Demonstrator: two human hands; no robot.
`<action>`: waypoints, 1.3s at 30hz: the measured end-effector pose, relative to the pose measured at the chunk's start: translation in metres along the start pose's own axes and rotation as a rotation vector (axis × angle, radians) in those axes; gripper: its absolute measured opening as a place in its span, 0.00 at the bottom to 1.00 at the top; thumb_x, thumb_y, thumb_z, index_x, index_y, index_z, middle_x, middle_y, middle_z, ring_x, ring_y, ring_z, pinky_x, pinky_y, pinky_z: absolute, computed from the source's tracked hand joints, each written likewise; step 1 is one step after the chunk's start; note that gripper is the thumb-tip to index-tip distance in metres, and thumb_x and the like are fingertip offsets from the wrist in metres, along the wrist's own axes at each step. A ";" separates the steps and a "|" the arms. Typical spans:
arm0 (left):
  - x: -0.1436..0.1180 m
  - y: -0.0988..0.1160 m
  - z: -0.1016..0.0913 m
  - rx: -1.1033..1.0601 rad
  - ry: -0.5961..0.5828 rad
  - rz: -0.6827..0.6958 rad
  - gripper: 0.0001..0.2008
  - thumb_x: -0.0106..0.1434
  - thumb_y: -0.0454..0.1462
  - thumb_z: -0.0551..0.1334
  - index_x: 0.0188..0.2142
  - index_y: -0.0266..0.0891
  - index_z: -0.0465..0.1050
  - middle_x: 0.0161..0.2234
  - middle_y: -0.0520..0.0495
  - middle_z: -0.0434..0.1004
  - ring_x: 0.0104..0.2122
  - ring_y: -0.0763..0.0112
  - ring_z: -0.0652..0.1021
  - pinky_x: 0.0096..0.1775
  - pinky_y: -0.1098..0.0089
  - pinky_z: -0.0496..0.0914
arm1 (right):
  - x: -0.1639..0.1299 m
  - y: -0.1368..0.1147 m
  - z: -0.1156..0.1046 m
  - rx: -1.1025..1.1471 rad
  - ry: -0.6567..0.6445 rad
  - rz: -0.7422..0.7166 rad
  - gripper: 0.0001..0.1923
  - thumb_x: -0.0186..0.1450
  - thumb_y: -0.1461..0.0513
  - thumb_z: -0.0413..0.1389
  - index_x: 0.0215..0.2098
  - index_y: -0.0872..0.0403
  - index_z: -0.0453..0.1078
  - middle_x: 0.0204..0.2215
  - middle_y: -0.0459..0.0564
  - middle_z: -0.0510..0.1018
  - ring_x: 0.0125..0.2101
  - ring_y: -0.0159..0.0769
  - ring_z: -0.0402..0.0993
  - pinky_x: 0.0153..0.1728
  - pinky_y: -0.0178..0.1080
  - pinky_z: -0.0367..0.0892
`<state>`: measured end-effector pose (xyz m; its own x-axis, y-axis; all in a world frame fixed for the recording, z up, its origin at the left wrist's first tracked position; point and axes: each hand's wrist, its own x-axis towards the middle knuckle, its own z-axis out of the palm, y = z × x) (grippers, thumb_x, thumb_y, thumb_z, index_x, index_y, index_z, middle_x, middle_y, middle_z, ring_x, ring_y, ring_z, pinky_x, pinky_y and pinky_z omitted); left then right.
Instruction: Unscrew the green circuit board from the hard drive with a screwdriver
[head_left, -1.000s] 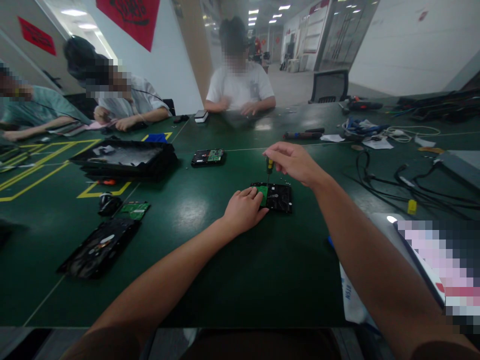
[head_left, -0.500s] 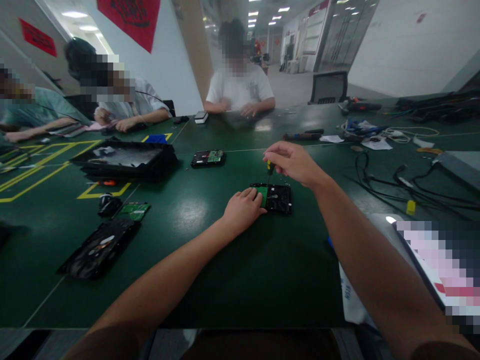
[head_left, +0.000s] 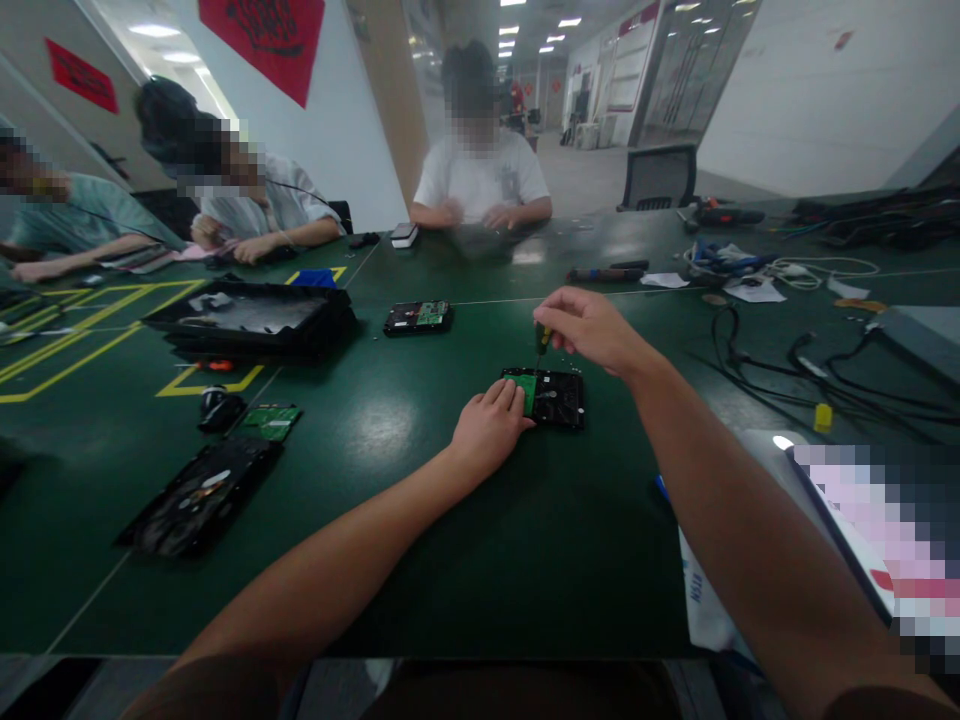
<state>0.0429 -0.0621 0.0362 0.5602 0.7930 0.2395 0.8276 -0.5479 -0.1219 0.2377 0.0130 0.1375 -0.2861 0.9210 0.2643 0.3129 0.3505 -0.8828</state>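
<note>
Left hand [head_left: 489, 428] — palm down, fingers spread flat on near-left edge of hard drive [head_left: 551, 396], pressing on green circuit board [head_left: 528, 389]. Right hand [head_left: 592, 330] — fingers clamped around screwdriver [head_left: 541, 343], held upright, tip at drive's far edge. Drive lies flat mid green tabletop [head_left: 420, 520]. Second drive [head_left: 417, 317] farther back, well apart; black tray [head_left: 247, 318] at left.

bare green table [head_left: 390, 420] left of the hard drive [head_left: 559, 397], cables [head_left: 787, 360] crowding right, black tray [head_left: 247, 320] far left
</note>
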 end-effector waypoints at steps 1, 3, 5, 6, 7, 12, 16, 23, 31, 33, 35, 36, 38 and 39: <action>0.000 0.001 0.001 -0.001 -0.002 -0.004 0.23 0.75 0.44 0.59 0.61 0.30 0.66 0.62 0.30 0.71 0.64 0.52 0.70 0.55 0.58 0.72 | 0.000 0.000 0.001 0.011 -0.003 0.003 0.11 0.67 0.53 0.63 0.36 0.52 0.73 0.29 0.49 0.79 0.23 0.30 0.69 0.20 0.35 0.61; 0.000 0.002 0.004 0.002 -0.001 -0.008 0.24 0.75 0.44 0.59 0.62 0.29 0.66 0.63 0.28 0.70 0.65 0.51 0.69 0.58 0.57 0.70 | -0.001 -0.001 0.001 0.043 -0.017 0.001 0.11 0.68 0.53 0.62 0.38 0.52 0.72 0.34 0.50 0.82 0.23 0.29 0.69 0.19 0.34 0.60; 0.000 0.003 0.007 0.011 0.003 -0.007 0.24 0.74 0.43 0.59 0.62 0.28 0.66 0.63 0.27 0.70 0.65 0.50 0.70 0.62 0.55 0.66 | 0.000 -0.001 0.002 0.066 -0.033 -0.010 0.11 0.69 0.52 0.61 0.40 0.51 0.73 0.37 0.50 0.83 0.23 0.28 0.69 0.18 0.33 0.60; 0.000 0.003 0.008 0.019 0.005 -0.006 0.24 0.75 0.43 0.59 0.62 0.27 0.66 0.63 0.26 0.70 0.65 0.49 0.70 0.63 0.54 0.65 | 0.000 -0.001 0.001 0.066 -0.042 -0.014 0.11 0.69 0.52 0.61 0.40 0.51 0.73 0.37 0.50 0.83 0.23 0.28 0.69 0.18 0.33 0.60; 0.000 0.003 0.008 0.027 0.004 -0.005 0.25 0.75 0.43 0.58 0.62 0.26 0.66 0.63 0.26 0.70 0.65 0.49 0.70 0.64 0.53 0.64 | 0.000 0.000 0.001 0.061 -0.050 -0.019 0.12 0.69 0.52 0.60 0.39 0.52 0.74 0.37 0.50 0.82 0.23 0.28 0.69 0.18 0.33 0.60; 0.001 0.005 0.007 0.057 -0.019 0.017 0.25 0.75 0.42 0.57 0.63 0.22 0.65 0.63 0.23 0.69 0.65 0.46 0.69 0.63 0.55 0.66 | 0.000 0.001 0.000 0.038 -0.058 -0.040 0.13 0.70 0.51 0.60 0.37 0.52 0.75 0.34 0.50 0.82 0.23 0.28 0.69 0.19 0.33 0.61; -0.001 0.007 0.005 0.063 -0.017 0.016 0.23 0.77 0.41 0.53 0.66 0.30 0.64 0.64 0.25 0.67 0.66 0.46 0.69 0.60 0.53 0.68 | 0.000 0.001 0.000 0.033 -0.049 -0.028 0.13 0.70 0.51 0.61 0.36 0.52 0.75 0.32 0.49 0.80 0.23 0.29 0.69 0.20 0.34 0.62; -0.002 0.007 0.004 0.063 0.002 0.019 0.22 0.77 0.41 0.53 0.65 0.32 0.65 0.64 0.27 0.68 0.66 0.48 0.69 0.62 0.52 0.66 | 0.003 0.007 0.000 0.037 -0.032 -0.012 0.13 0.71 0.50 0.59 0.39 0.50 0.76 0.30 0.48 0.77 0.23 0.29 0.70 0.21 0.36 0.63; 0.000 0.006 0.008 0.007 0.025 0.069 0.23 0.77 0.39 0.54 0.65 0.27 0.65 0.64 0.28 0.69 0.67 0.51 0.67 0.64 0.56 0.65 | 0.002 0.001 -0.001 0.018 -0.023 -0.001 0.12 0.70 0.51 0.59 0.41 0.51 0.75 0.27 0.47 0.76 0.23 0.31 0.70 0.21 0.36 0.63; -0.001 0.006 0.008 0.010 0.034 0.065 0.22 0.76 0.39 0.55 0.64 0.28 0.65 0.64 0.28 0.69 0.67 0.52 0.67 0.64 0.56 0.65 | 0.000 -0.001 0.000 -0.032 0.004 -0.020 0.12 0.69 0.51 0.61 0.38 0.51 0.74 0.25 0.46 0.75 0.23 0.31 0.70 0.22 0.36 0.63; -0.001 0.006 0.009 0.015 0.044 0.068 0.22 0.76 0.39 0.55 0.64 0.28 0.65 0.63 0.29 0.69 0.67 0.52 0.67 0.64 0.56 0.65 | -0.001 -0.003 0.001 -0.058 0.030 -0.005 0.13 0.67 0.51 0.63 0.36 0.52 0.72 0.25 0.47 0.76 0.23 0.31 0.70 0.22 0.36 0.63; -0.001 0.006 0.009 0.018 0.050 0.072 0.22 0.76 0.39 0.55 0.64 0.28 0.66 0.63 0.29 0.70 0.67 0.52 0.68 0.64 0.56 0.66 | -0.002 -0.004 0.002 -0.060 0.038 0.014 0.13 0.67 0.52 0.64 0.36 0.52 0.71 0.25 0.47 0.76 0.22 0.31 0.70 0.22 0.36 0.63; -0.001 0.005 0.009 0.023 0.063 0.079 0.22 0.76 0.39 0.55 0.64 0.27 0.66 0.63 0.28 0.70 0.66 0.51 0.68 0.64 0.57 0.66 | -0.002 -0.004 0.002 -0.043 0.041 0.047 0.14 0.66 0.52 0.65 0.36 0.52 0.69 0.27 0.48 0.78 0.21 0.30 0.70 0.20 0.36 0.62; -0.002 0.005 0.010 0.023 0.069 0.079 0.22 0.76 0.39 0.55 0.64 0.27 0.66 0.63 0.28 0.70 0.66 0.51 0.69 0.64 0.57 0.66 | -0.002 -0.003 0.003 -0.024 0.034 0.052 0.14 0.66 0.52 0.65 0.37 0.52 0.69 0.29 0.49 0.79 0.21 0.29 0.69 0.19 0.35 0.61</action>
<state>0.0464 -0.0633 0.0256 0.6208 0.7266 0.2944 0.7819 -0.6011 -0.1653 0.2347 0.0099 0.1391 -0.2378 0.9432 0.2318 0.3479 0.3055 -0.8863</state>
